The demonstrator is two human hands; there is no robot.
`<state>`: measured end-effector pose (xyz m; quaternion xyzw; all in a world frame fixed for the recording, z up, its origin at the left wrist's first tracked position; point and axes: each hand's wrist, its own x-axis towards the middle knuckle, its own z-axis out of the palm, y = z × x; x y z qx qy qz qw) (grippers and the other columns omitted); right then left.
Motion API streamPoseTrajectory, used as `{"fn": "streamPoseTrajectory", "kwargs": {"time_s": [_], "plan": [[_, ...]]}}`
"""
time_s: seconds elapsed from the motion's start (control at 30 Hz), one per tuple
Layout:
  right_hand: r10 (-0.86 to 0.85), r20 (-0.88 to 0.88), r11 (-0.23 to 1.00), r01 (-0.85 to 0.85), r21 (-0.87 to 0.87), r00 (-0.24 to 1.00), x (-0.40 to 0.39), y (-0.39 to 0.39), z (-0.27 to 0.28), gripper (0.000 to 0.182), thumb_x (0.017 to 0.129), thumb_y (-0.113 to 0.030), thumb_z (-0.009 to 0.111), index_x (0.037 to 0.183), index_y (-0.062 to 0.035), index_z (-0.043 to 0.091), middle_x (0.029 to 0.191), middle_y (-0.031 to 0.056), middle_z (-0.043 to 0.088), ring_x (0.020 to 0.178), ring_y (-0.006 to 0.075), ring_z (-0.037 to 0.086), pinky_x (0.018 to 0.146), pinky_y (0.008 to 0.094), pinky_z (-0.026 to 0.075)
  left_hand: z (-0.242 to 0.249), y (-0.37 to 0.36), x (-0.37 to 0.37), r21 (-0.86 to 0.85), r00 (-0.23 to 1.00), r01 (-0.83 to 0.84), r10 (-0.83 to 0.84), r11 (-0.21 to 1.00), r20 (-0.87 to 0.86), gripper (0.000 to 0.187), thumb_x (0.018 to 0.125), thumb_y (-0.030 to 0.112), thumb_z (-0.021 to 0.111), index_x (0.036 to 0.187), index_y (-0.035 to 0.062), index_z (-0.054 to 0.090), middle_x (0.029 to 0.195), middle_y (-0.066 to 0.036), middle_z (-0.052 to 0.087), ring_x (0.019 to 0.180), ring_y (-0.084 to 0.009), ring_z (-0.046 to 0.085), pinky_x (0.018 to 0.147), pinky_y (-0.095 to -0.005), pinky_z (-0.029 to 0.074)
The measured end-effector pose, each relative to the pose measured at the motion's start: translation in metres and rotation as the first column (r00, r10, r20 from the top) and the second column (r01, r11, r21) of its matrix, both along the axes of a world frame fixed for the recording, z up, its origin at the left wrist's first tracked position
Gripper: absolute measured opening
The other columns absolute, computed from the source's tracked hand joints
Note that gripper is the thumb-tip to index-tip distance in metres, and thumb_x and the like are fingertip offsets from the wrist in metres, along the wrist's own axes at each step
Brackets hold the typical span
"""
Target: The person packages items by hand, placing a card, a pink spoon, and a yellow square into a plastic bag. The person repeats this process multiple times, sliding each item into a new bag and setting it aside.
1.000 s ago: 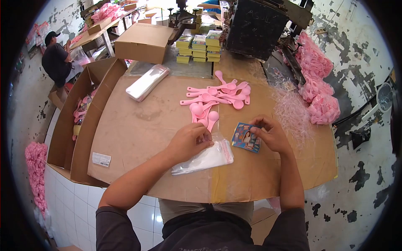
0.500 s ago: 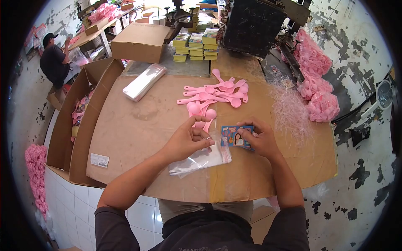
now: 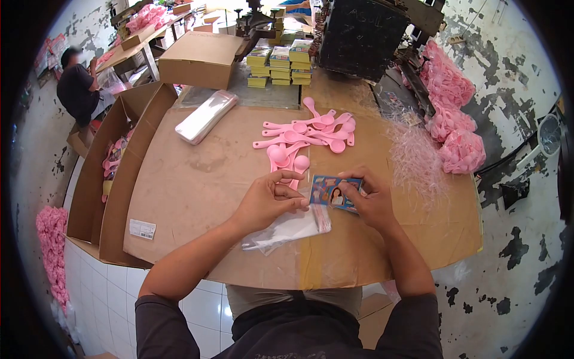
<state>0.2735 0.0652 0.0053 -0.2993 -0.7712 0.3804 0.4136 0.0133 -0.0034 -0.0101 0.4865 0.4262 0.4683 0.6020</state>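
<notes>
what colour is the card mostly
Mostly blue; the card shows best in the head view.

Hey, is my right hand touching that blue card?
Touching. The head view shows the right hand with its thumb lying over the face of the blue card.

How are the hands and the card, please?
Right hand gripping blue card. Left hand by card's left edge, contact unclear. Plastic bags below, pink spoons just beyond.
</notes>
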Motion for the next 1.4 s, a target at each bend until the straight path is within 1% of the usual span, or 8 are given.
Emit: {"fn": "streamPoseTrajectory", "kwargs": {"time_s": [0.23,0.43,0.63,0.83,1.13,1.23,1.33,1.4], "plan": [[0.132,0.108,0.986,-0.142,0.088,0.985,-0.018,-0.013,0.001,0.022,0.092,-0.009,0.076,0.113,-0.0052,0.074,0.098,0.0086,0.072,0.085,0.0145,0.069,0.072,0.0286,0.053,0.005,-0.011,0.007,0.122,0.987,0.096,-0.079,0.988,-0.136,0.047,0.093,0.001,0.075,0.135,-0.0008,0.054,0.101,-0.013,0.076,0.095,-0.0126,0.072,0.082,-0.0260,0.059],[-0.039,-0.098,0.919,-0.002,-0.394,0.994,-0.014,-0.013,-0.002,0.023,0.095,-0.012,0.073,0.115,-0.0015,0.072,0.104,0.0089,0.072,0.090,0.0147,0.068,0.074,0.0284,0.053,0.006,-0.005,0.006,0.114,0.999,-0.045,0.042,0.992,0.034,0.043,0.094,0.000,0.073,0.133,-0.0017,0.054,0.107,-0.013,0.075,0.098,-0.0130,0.072,0.083,-0.0261,0.060],[0.397,0.220,0.913,-0.408,0.003,0.891,-0.017,0.003,0.015,0.024,0.100,-0.019,0.066,0.111,0.0014,0.071,0.110,0.0126,0.069,0.101,0.0223,0.066,0.087,0.0365,0.052,0.001,-0.005,0.001,0.127,0.997,-0.035,0.042,0.991,-0.057,0.037,0.095,0.001,0.072,0.129,-0.0042,0.059,0.109,-0.013,0.074,0.097,-0.0121,0.072,0.082,-0.0243,0.060],[-0.205,0.371,0.879,0.004,0.476,0.906,-0.032,0.091,0.000,0.029,0.097,-0.018,0.065,0.121,-0.0021,0.068,0.121,0.0163,0.066,0.114,0.0298,0.063,0.098,0.0407,0.048,-0.002,0.000,-0.004,0.080,0.995,-0.029,0.037,0.996,-0.096,0.029,0.099,0.008,0.070,0.124,-0.0053,0.065,0.103,-0.009,0.076,0.091,-0.0078,0.070,0.076,-0.0227,0.058],[-0.366,0.356,0.662,-0.028,0.749,0.860,-0.058,0.104,0.010,0.027,0.088,-0.005,0.069,0.115,-0.0025,0.068,0.109,0.0099,0.067,0.099,0.0234,0.066,0.090,0.0384,0.051,-0.007,0.005,-0.012,0.086,0.999,-0.022,0.019,0.996,0.026,0.026,0.099,0.010,0.070,0.119,-0.0053,0.065,0.101,-0.007,0.075,0.090,-0.0065,0.069,0.075,-0.0221,0.058],[-0.058,0.227,0.981,0.013,0.195,0.972,-0.051,0.065,0.035,0.034,0.090,0.000,0.070,0.123,-0.0008,0.063,0.104,0.0076,0.064,0.088,0.0138,0.066,0.072,0.0314,0.054,0.001,0.001,-0.008,0.097,0.996,-0.053,0.046,0.994,0.075,0.027,0.099,0.009,0.071,0.121,-0.0052,0.065,0.103,-0.007,0.074,0.092,-0.0072,0.069,0.078,-0.0227,0.058],[0.122,-0.219,0.936,-0.186,-0.299,0.968,-0.050,0.031,0.052,0.045,0.092,0.001,0.070,0.135,-0.0011,0.054,0.106,0.0075,0.061,0.083,0.0092,0.065,0.061,0.0248,0.052,0.001,-0.001,-0.004,0.104,0.997,-0.060,0.056,0.993,0.046,0.029,0.099,0.008,0.070,0.124,-0.0056,0.064,0.104,-0.008,0.074,0.093,-0.0076,0.069,0.079,-0.0231,0.058],[0.105,-0.246,0.948,-0.172,-0.267,0.964,-0.050,0.022,0.054,0.050,0.093,0.000,0.070,0.139,-0.0016,0.049,0.108,0.0087,0.059,0.086,0.0115,0.066,0.064,0.0251,0.055,-0.002,-0.001,-0.004,0.098,0.999,-0.043,0.043,0.994,0.000,0.031,0.099,0.009,0.070,0.126,-0.0061,0.063,0.105,-0.008,0.075,0.094,-0.0074,0.069,0.077,-0.0225,0.057]]}}
